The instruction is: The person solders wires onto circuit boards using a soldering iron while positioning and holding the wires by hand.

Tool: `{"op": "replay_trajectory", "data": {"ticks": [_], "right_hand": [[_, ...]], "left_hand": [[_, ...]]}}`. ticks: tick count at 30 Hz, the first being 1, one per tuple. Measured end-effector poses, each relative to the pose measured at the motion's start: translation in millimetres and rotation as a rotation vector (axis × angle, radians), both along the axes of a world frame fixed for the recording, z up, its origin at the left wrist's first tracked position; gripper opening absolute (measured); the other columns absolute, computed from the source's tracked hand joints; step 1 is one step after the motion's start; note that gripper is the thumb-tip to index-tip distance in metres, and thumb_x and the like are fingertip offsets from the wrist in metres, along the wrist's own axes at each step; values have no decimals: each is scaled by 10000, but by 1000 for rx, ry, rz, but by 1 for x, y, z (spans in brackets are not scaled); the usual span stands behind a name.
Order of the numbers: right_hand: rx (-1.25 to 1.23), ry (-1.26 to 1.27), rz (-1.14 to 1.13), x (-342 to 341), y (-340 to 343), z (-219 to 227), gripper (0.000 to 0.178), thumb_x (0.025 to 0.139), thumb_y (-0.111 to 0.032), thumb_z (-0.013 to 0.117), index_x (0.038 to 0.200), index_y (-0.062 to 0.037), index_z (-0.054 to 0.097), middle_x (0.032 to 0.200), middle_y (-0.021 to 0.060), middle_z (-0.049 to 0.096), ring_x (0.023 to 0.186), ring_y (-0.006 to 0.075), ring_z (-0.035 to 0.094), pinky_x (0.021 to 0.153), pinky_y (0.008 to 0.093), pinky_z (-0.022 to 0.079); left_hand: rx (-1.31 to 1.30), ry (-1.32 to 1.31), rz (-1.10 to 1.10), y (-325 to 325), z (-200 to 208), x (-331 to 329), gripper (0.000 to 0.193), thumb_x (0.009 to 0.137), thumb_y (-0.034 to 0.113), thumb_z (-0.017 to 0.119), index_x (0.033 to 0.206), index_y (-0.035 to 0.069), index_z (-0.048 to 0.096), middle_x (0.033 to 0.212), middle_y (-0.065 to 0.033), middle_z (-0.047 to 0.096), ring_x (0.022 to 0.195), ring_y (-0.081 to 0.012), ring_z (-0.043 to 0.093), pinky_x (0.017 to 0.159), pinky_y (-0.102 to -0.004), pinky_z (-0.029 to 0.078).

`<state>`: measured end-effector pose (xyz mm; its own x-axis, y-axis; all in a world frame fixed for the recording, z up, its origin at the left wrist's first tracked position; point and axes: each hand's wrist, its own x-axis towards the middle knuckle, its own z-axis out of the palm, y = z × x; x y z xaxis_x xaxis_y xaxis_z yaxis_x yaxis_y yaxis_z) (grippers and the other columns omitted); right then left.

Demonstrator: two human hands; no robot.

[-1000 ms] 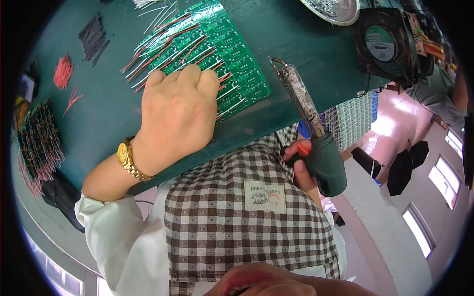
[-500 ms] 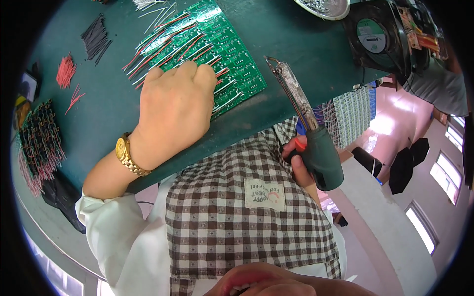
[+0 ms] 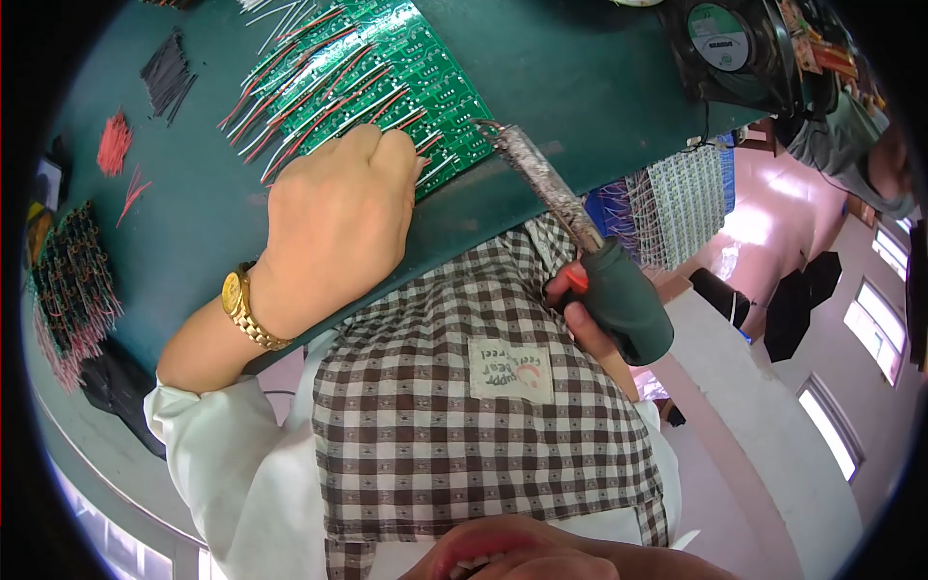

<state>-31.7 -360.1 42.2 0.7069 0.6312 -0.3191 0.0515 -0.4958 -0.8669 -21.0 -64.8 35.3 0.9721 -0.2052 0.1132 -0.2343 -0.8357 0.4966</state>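
A green circuit board panel (image 3: 462,101) lies on the bench, with rows of red, white and black wires (image 3: 324,92) standing out from it toward the left. My left hand (image 3: 338,203), a gold watch on its wrist, is closed over the panel's near edge. Its fingertips are turned away from view, so what they pinch is hidden; wire ends show just beside them. My right hand (image 3: 584,324) grips a dark green soldering gun (image 3: 628,304) with a red trigger. The gun's bent tip hangs over the right edge of the panel, right of my left hand.
Piles of black wires (image 3: 168,75) and red wires (image 3: 114,145) lie on the green bench (image 3: 184,227) at left. Wired boards (image 3: 72,280) are stacked at its left edge. A black fan (image 3: 725,48) stands at far right, with more panels (image 3: 677,208) below it.
The soldering gun's tip has swung left, from beside the panel to over its right edge. My left hand stays closed at the near edge. The whole view has shifted slightly.
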Motion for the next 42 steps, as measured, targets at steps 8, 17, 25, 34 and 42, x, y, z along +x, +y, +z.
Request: {"op": "replay_trajectory", "data": {"ticks": [8,17,25,34,42], "right_hand": [[-136,96,-187,-3,15,14,322,756,-103,690,1062,-17,641,853,66,689,771,201,672,702,295,526],[2,-113,-136,-7,14,2,318,741,-101,695,1044,-18,649,841,76,688,749,201,672,690,284,526],[-30,-163,-131,-12,13,0,302,732,-130,706,1018,-46,660,852,63,684,765,193,669,693,280,523],[-332,88,-111,-17,10,4,229,809,41,532,1010,-59,580,878,47,619,767,115,568,693,248,462],[-149,98,-288,-9,16,16,267,786,-39,639,1053,-35,628,858,38,664,720,114,618,631,248,515]], "left_hand": [[115,-52,-18,0,0,3,100,807,99,577,748,43,520,668,-106,515,593,-264,573,515,-362,460],[122,-116,-8,-1,-7,1,55,725,57,542,715,51,489,653,-99,506,550,-230,559,478,-341,440],[147,-100,-11,-3,-6,2,60,720,61,536,699,52,480,652,-94,513,552,-221,564,472,-333,446],[187,-82,-6,-5,-3,4,55,716,63,534,702,60,481,653,-91,522,559,-215,579,460,-323,456],[210,-53,12,-5,-4,1,41,724,64,533,717,59,493,659,-90,531,567,-211,587,459,-314,465]]}}
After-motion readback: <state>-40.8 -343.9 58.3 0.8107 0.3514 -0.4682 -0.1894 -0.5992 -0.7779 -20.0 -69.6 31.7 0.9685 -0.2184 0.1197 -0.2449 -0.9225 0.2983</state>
